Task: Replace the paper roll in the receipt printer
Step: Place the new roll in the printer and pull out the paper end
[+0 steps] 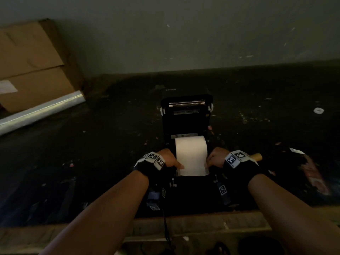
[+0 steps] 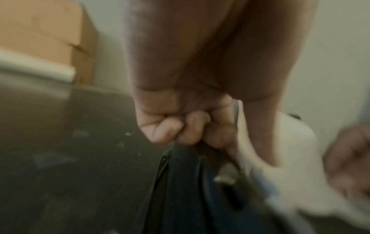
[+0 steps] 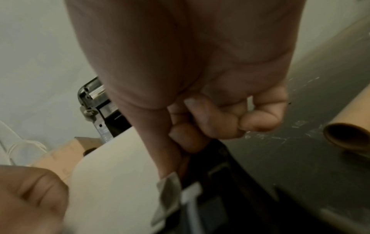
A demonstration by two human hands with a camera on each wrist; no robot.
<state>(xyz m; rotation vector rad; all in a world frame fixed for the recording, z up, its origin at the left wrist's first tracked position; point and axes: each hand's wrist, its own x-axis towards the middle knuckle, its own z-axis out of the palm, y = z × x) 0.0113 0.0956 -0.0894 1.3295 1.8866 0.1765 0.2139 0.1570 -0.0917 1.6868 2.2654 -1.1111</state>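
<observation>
The black receipt printer stands on the dark table with its lid tipped up and back. A white paper roll sits in its bay, and a loose sheet runs from it toward me over the front. My left hand pinches the sheet's left edge and my right hand pinches its right edge. In the left wrist view the thumb of my left hand lies on the paper, with the other fingers curled. In the right wrist view my right hand holds the paper at its edge.
An empty brown cardboard core lies just right of my right wrist. A large cardboard box and a shiny long roll sit at the back left. A colourful packet lies at the right. The table's front edge is close to me.
</observation>
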